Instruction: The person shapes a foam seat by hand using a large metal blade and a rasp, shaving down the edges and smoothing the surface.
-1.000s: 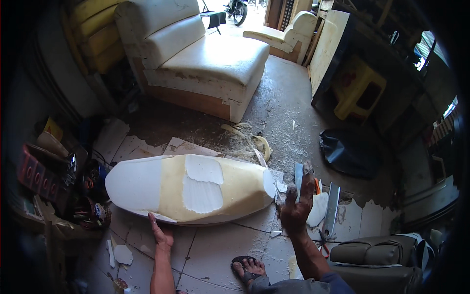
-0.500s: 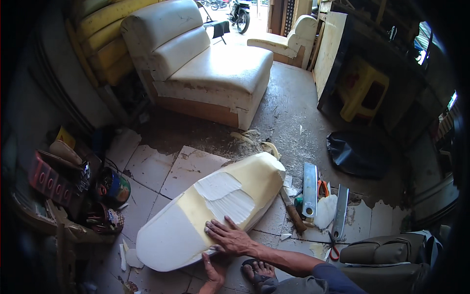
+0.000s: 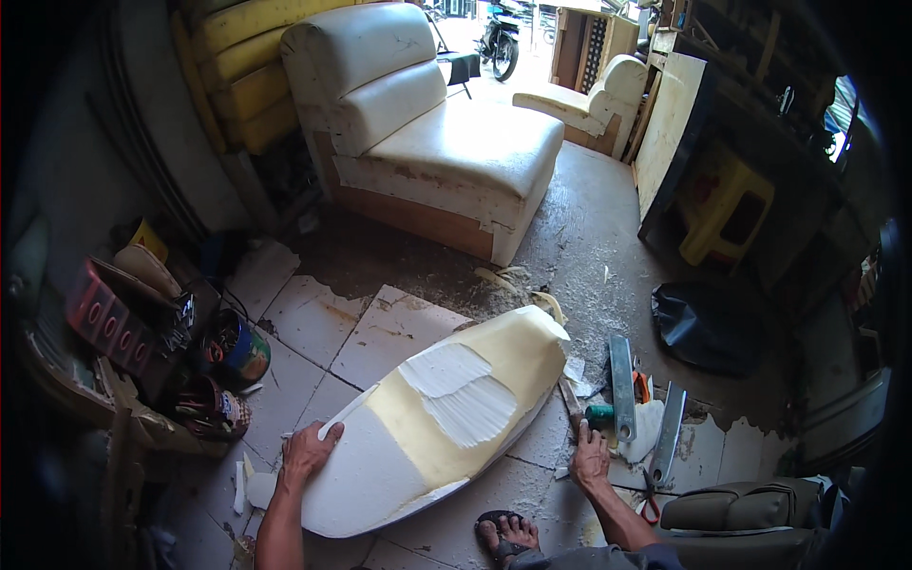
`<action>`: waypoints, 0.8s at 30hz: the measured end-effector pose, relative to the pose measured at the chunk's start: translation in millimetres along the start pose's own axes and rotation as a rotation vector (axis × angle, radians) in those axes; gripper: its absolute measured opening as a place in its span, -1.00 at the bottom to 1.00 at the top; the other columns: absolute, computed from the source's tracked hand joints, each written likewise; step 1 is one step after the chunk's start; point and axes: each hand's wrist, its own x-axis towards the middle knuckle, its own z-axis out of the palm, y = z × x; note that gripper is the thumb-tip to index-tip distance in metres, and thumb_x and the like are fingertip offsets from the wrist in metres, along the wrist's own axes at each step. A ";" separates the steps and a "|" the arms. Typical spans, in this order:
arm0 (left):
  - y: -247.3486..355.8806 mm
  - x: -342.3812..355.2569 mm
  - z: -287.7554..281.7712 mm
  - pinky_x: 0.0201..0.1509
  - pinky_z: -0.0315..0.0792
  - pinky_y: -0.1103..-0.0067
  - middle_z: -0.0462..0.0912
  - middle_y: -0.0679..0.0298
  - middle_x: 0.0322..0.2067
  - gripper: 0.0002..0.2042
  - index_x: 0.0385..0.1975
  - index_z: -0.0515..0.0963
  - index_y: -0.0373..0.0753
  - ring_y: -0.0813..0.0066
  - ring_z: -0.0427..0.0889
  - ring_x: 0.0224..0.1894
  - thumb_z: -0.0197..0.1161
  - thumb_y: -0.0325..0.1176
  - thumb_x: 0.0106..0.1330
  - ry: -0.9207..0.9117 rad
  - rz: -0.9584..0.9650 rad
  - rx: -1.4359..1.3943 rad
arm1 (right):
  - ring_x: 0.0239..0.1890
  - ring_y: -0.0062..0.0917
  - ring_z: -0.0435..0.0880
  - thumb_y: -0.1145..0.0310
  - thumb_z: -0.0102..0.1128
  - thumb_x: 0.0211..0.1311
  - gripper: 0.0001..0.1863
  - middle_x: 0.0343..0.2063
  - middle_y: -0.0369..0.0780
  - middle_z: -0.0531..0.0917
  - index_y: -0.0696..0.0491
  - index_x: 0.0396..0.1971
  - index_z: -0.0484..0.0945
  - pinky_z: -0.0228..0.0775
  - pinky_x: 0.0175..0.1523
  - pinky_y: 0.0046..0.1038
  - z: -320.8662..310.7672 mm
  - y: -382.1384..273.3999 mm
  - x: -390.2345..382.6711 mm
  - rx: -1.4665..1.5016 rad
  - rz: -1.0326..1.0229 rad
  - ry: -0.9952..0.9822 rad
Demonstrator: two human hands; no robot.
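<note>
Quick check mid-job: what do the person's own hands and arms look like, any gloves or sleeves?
The left hand and right hand are ungloved, with bare forearms. A dark blue sleeve shows on the right arm.

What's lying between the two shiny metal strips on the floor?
In the head view, a white piece and something orange lie between left strip and right strip.

Worn white tiles (image 3: 313,318) cover the near part of the floor (image 3: 594,214), breaking off raggedly against dusty grey ground. A cream padded seat (image 3: 456,157) stands toward the floor's far edge, yellow cushions (image 3: 261,81) piled to its left; a yellow stool (image 3: 727,214) sits near the right edge. Daylight pours through the far opening (image 3: 538,62); the left wall (image 3: 157,114) is dim.
</note>
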 end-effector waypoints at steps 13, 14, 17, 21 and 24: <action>-44.9 -135.5 120.6 0.23 0.40 0.28 0.62 -0.23 -0.05 -0.15 0.10 0.48 -0.48 -0.04 0.59 0.07 -0.14 0.40 0.43 -0.121 -0.342 -0.433 | -0.55 -0.27 0.71 0.14 0.04 0.46 -0.59 -0.48 -0.08 0.66 0.20 0.01 0.48 0.55 -0.44 -0.28 8.8 -39.8 -87.6 1.343 0.528 -0.372; -47.9 -146.9 132.8 0.22 0.39 0.28 0.62 -0.20 -0.06 -0.16 0.09 0.48 -0.48 -0.01 0.58 0.06 -0.13 0.38 0.44 -0.118 -0.331 -0.494 | -0.66 -0.35 0.64 0.03 -0.03 0.50 -0.56 -0.56 -0.12 0.61 0.17 -0.08 0.47 0.51 -0.57 -0.32 6.6 -41.6 -93.1 1.343 0.561 -0.510; -57.3 -165.6 168.1 0.22 0.37 0.29 0.60 -0.14 -0.06 -0.18 0.07 0.48 -0.49 0.08 0.54 0.05 -0.11 0.36 0.45 -0.086 -0.355 -0.630 | -0.75 -0.42 0.60 -0.09 -0.09 0.52 -0.49 -0.70 -0.23 0.53 0.13 -0.21 0.49 0.45 -0.68 -0.37 -1.5 -46.2 -105.1 1.194 0.455 -0.516; -67.0 -177.7 200.9 0.28 0.34 0.29 0.57 -0.18 0.06 -0.17 0.12 0.45 -0.49 0.00 0.50 0.18 -0.09 0.36 0.43 -0.124 -0.352 -0.641 | -0.75 -0.49 0.56 0.07 -0.03 0.50 -0.63 -0.70 -0.25 0.53 0.12 -0.25 0.48 0.41 -0.66 -0.42 -15.4 -54.9 -103.3 0.972 0.439 -0.389; -79.6 -188.4 189.5 0.27 0.38 0.27 0.56 -0.19 0.07 -0.23 0.15 0.45 -0.44 -0.05 0.53 0.17 -0.02 0.30 0.42 -0.193 -0.180 -0.447 | -0.72 -0.55 0.56 0.21 0.07 0.46 -0.75 -0.70 -0.29 0.51 0.12 -0.23 0.49 0.40 -0.61 -0.47 -27.3 -67.5 -86.4 1.037 0.448 -0.257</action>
